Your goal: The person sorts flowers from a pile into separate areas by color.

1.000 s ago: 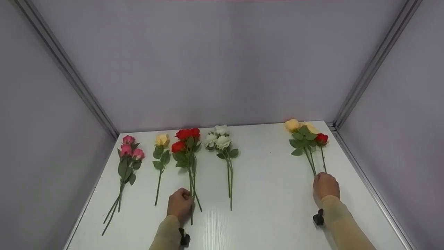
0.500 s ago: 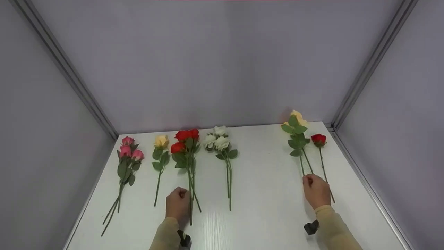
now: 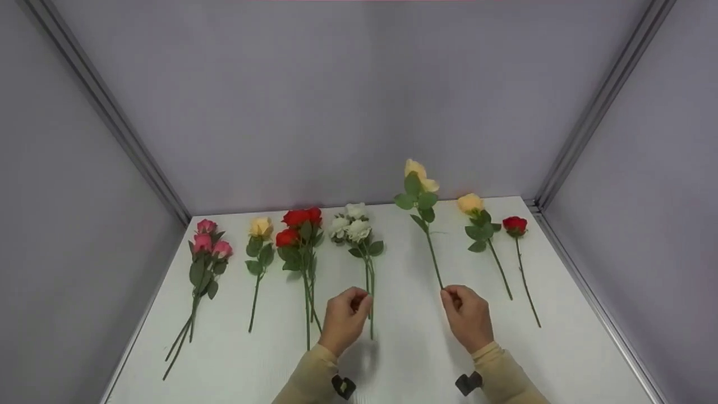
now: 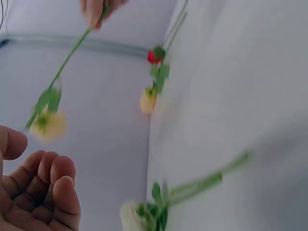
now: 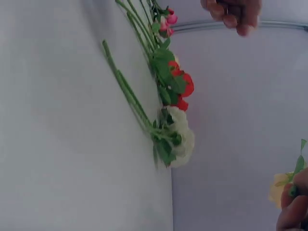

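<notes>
My right hand (image 3: 469,317) pinches the lower stem of a yellow rose (image 3: 415,168), raised off the table with its bloom pointing away. In the right wrist view, the stem end pokes out between the thumb and finger (image 5: 299,183). My left hand (image 3: 345,321) is held over the table near the stems of the white roses (image 3: 358,230). Seen from the left wrist, that hand's fingers (image 4: 65,192) are loosely bent, with the thumb apart and nothing between them. A second yellow rose (image 3: 470,203) and a single red rose (image 3: 515,225) lie at the right.
Pink roses (image 3: 204,243) lie at the far left of the white table (image 3: 404,348). A lone yellow rose (image 3: 261,227) and a bunch of red roses (image 3: 303,217) lie between them and the white ones. Grey panels (image 3: 359,101) enclose the back and sides.
My right hand has lifted one yellow rose from the right-hand group and carried it left. My left hand has moved right, away from the red roses' stems.
</notes>
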A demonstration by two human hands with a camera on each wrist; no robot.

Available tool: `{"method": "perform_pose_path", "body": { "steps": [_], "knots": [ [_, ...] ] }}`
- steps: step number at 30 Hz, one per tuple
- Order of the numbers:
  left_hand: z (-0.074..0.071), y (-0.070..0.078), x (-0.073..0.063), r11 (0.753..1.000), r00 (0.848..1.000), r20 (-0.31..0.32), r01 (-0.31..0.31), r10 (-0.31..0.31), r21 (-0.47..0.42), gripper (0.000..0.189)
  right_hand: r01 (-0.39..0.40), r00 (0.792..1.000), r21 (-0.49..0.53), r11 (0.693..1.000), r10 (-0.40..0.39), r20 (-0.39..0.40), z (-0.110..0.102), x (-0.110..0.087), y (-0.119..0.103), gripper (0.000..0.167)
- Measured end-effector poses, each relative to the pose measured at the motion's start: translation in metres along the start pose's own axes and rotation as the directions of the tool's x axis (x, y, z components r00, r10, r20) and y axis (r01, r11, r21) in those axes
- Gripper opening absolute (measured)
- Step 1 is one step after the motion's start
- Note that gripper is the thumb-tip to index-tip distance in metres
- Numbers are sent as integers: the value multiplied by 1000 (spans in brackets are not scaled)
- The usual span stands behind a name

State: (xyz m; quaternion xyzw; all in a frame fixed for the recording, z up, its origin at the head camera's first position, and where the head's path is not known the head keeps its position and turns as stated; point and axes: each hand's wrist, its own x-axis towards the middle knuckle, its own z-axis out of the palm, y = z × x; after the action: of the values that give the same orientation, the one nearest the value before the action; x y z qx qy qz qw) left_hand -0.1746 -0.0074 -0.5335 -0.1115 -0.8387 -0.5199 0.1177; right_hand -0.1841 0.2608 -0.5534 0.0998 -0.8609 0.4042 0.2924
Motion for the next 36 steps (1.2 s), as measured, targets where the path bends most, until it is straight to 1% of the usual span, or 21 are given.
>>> {"method": "perform_pose_path", "body": {
  "steps": [4, 7, 10, 12, 14, 16, 19, 26, 29, 33, 36],
  "knots": [
    [26, 18, 1, 999, 999, 49, -5, 7, -43, 19, 80, 997, 50, 996, -80, -4, 10, -5, -19, 5],
    [40, 28, 0, 997, 998, 57, -12, 16, -81, 20, 134, 991, 85, 987, -135, 3, 18, -9, -31, 5],
    [50, 35, 0, 992, 999, 29, -34, 38, -121, 20, 179, 983, 106, 978, -181, 9, 25, -13, -39, 5],
    [54, 38, -1, 989, 998, -9, -64, 63, -136, 18, 210, 977, 107, 972, -211, 5, 28, -16, -42, 2],
    [57, 39, -1, 987, 996, -49, -84, 78, -135, 13, 231, 972, 104, 967, -233, 4, 31, -19, -45, 2],
    [59, 39, -2, 987, 993, -80, -94, 84, -131, 8, 244, 969, 102, 964, -246, 7, 32, -21, -46, 3],
    [60, 39, -4, 987, 992, -97, -88, 75, -131, 5, 244, 969, 101, 965, -246, 13, 33, -24, -47, 6],
    [58, 39, -6, 992, 995, -93, -40, 29, -119, 4, 270, 963, 28, 963, -269, -16, 37, -29, -49, 22],
    [55, 40, -7, 993, 995, -95, -21, 10, -114, 5, 256, 967, 24, 966, -256, 1, 37, -31, -48, 21],
    [44, 38, -6, 994, 995, -99, -11, 0, -110, 5, 244, 969, 26, 969, -245, 29, 33, -31, -43, 16],
    [29, 31, -4, 997, 993, -116, -25, 16, -80, 5, 233, 972, 1, 973, -232, 35, 26, -31, -32, 14]
  ]
}}
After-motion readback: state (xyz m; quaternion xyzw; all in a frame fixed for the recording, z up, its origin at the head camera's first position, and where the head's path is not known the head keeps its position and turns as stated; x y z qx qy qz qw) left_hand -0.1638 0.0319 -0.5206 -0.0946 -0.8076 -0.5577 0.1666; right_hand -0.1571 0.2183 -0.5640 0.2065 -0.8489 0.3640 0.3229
